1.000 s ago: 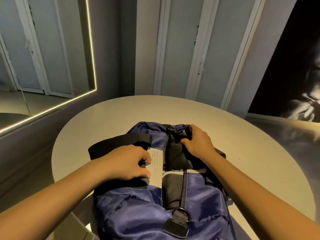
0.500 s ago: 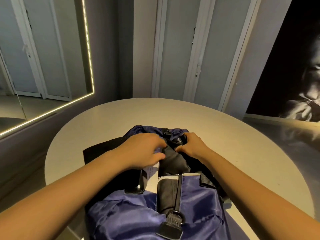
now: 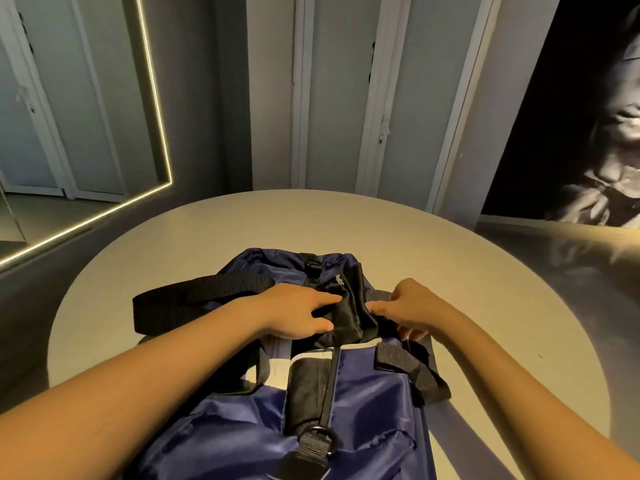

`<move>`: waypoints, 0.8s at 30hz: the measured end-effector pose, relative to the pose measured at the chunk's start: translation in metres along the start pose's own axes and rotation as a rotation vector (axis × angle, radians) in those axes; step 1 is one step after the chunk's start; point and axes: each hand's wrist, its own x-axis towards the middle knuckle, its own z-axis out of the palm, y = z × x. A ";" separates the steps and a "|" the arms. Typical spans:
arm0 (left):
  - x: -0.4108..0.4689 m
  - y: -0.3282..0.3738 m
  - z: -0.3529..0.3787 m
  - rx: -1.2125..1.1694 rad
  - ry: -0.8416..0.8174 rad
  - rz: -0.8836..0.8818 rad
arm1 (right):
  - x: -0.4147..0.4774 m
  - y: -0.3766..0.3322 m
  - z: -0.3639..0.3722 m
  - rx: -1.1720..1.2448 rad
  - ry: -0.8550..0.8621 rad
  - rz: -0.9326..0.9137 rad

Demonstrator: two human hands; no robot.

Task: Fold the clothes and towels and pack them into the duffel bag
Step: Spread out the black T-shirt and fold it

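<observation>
On round table (image 3: 485,271), duffel bag (image 3: 374,410) well inside far edge

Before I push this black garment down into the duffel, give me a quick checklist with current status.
1. Left hand flat on black garment: ok.
2. Right hand grip: cannot tell, fingertips hidden.
3. Left strap clear of the opening: ok, lies on table.
4. Right strap clear: ok, draped on duffel bag.
5. Whole black garment inside: not ok, mounded above the opening.
</observation>
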 end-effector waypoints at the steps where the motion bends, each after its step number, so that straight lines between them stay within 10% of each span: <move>1: 0.001 0.000 0.000 0.007 -0.009 -0.009 | 0.001 0.000 0.002 0.053 -0.002 -0.018; 11: 0.013 0.010 0.007 0.235 -0.102 -0.106 | -0.016 0.043 -0.022 0.576 0.141 -0.073; 18: 0.006 0.008 0.000 0.067 -0.017 -0.058 | -0.020 0.057 -0.016 0.521 0.138 -0.087; 24: -0.008 0.003 0.004 0.055 0.042 -0.045 | -0.041 0.025 -0.028 1.074 0.003 -0.286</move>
